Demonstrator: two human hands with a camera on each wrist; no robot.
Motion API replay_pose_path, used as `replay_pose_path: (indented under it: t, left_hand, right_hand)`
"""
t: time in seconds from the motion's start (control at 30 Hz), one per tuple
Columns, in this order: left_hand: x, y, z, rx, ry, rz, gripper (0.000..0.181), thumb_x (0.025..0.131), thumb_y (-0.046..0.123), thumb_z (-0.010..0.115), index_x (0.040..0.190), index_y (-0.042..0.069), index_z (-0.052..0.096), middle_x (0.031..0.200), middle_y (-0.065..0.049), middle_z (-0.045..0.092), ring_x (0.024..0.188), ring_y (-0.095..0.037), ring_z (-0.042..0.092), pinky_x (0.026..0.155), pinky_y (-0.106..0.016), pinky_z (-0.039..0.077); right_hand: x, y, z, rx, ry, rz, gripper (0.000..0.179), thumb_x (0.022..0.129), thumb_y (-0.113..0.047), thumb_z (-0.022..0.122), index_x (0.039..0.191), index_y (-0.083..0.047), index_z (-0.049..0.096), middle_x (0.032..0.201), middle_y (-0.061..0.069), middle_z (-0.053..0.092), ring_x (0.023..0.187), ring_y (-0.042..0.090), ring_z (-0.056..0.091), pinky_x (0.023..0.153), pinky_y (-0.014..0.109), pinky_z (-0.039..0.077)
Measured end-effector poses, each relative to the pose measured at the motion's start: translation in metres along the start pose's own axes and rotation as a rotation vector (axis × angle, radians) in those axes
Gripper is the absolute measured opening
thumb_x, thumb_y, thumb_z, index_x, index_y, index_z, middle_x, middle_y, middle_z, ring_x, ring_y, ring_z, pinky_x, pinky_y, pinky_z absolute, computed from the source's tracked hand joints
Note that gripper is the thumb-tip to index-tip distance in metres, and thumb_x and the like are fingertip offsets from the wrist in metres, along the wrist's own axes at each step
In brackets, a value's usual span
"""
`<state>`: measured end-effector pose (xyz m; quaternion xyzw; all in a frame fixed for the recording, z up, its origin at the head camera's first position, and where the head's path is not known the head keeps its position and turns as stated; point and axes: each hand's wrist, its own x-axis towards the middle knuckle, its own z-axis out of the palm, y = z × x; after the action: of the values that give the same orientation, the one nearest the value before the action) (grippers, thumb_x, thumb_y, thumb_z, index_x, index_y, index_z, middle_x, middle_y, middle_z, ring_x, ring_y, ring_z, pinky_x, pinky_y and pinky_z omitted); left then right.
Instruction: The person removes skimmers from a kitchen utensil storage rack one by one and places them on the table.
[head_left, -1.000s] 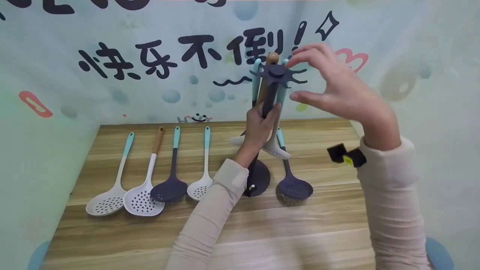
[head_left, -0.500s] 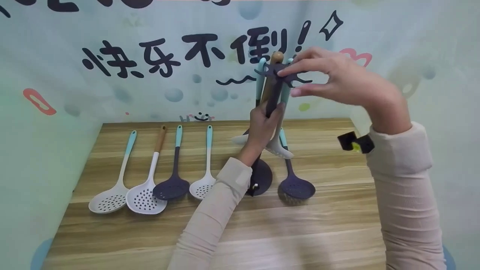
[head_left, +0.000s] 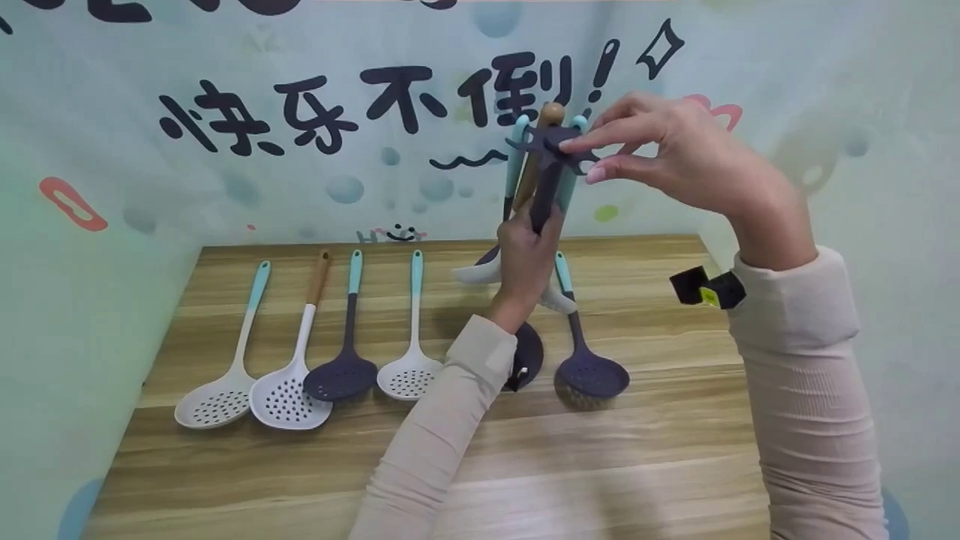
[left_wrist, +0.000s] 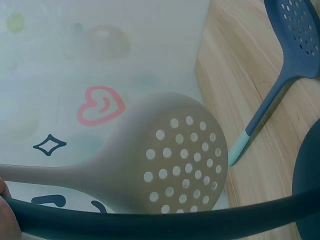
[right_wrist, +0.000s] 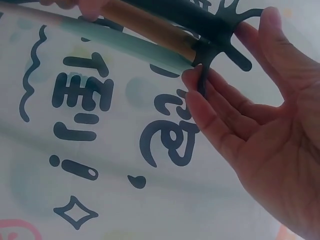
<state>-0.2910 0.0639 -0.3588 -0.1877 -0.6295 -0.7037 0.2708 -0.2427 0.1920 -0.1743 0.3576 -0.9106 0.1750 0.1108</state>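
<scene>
In the head view my left hand (head_left: 529,251) grips the dark pole (head_left: 547,193) of a utensil stand. The stand's round base (head_left: 530,349) shows partly behind my left forearm. My right hand (head_left: 690,154) holds the hooked top (head_left: 551,139) between thumb and fingers. From the hooks hang a wooden-handled utensil (head_left: 529,184) and others with mint handles (head_left: 515,161). In the left wrist view a pale skimmer (left_wrist: 175,155) hangs beside the pole (left_wrist: 150,227). The right wrist view shows my right fingers (right_wrist: 212,115) around the hooks (right_wrist: 202,75).
On the wooden table (head_left: 450,480), left of the stand, lie a pale skimmer (head_left: 217,405), a white one (head_left: 289,401), a dark one (head_left: 341,379) and a smaller white one (head_left: 405,375). Another dark skimmer (head_left: 592,375) lies to the right. A printed cloth (head_left: 300,195) backs the table.
My right hand has come left from beside the hooked top and taken hold of it, with the thumb closing in. The hanging utensils have turned slightly. My left hand keeps its grip.
</scene>
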Motion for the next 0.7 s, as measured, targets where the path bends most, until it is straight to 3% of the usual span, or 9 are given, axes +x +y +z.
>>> replay_pose_path:
  t: [0.1, 0.23, 0.37, 0.6, 0.7]
  left_hand:
    - [0.0, -0.004, 0.002, 0.044, 0.052, 0.044, 0.023, 0.089, 0.004, 0.052, 0.066, 0.003, 0.047, 0.055, 0.006, 0.037, 0.045, -0.004, 0.035, 0.045, -0.018, 0.026]
    - [-0.001, -0.004, 0.003, 0.147, 0.107, 0.087, 0.024, 0.088, 0.007, 0.052, 0.065, 0.004, 0.046, 0.054, 0.005, 0.037, 0.045, -0.004, 0.035, 0.044, -0.017, 0.025]
    - [-0.001, -0.004, 0.004, 0.208, 0.116, 0.082, 0.02, 0.086, 0.007, 0.051, 0.067, 0.004, 0.046, 0.054, 0.005, 0.037, 0.044, -0.003, 0.033, 0.043, -0.016, 0.024]
    - [-0.002, -0.003, 0.005, 0.157, 0.095, 0.071, 0.015, 0.087, 0.007, 0.049, 0.073, 0.003, 0.05, 0.054, 0.002, 0.042, 0.045, -0.003, 0.035, 0.043, -0.017, 0.027]
    - [-0.001, -0.003, 0.005, 0.185, 0.12, 0.082, 0.015, 0.086, 0.006, 0.05, 0.071, 0.003, 0.05, 0.055, 0.004, 0.039, 0.046, -0.003, 0.033, 0.044, -0.017, 0.025]
  right_hand:
    - [0.0, -0.002, 0.003, -0.012, 0.037, -0.019, 0.033, 0.082, -0.017, 0.067, 0.115, -0.018, 0.067, 0.104, 0.01, 0.061, 0.083, 0.014, 0.049, 0.069, 0.02, 0.035]
    - [-0.001, -0.008, 0.008, -0.036, 0.077, 0.0, 0.032, 0.083, -0.018, 0.066, 0.115, -0.017, 0.067, 0.097, 0.01, 0.06, 0.078, 0.012, 0.048, 0.064, 0.014, 0.035]
    - [-0.003, -0.017, 0.014, -0.078, 0.116, 0.059, 0.035, 0.084, -0.024, 0.065, 0.118, -0.018, 0.066, 0.092, 0.01, 0.057, 0.074, 0.015, 0.045, 0.061, 0.018, 0.035]
    - [-0.002, -0.037, 0.027, -0.168, 0.187, 0.168, 0.041, 0.085, -0.036, 0.06, 0.121, -0.018, 0.063, 0.087, 0.01, 0.056, 0.07, 0.019, 0.045, 0.06, 0.026, 0.035]
    - [0.002, -0.048, 0.037, -0.267, 0.251, 0.208, 0.041, 0.086, -0.04, 0.056, 0.117, -0.014, 0.065, 0.083, 0.012, 0.055, 0.065, 0.023, 0.045, 0.057, 0.029, 0.039]
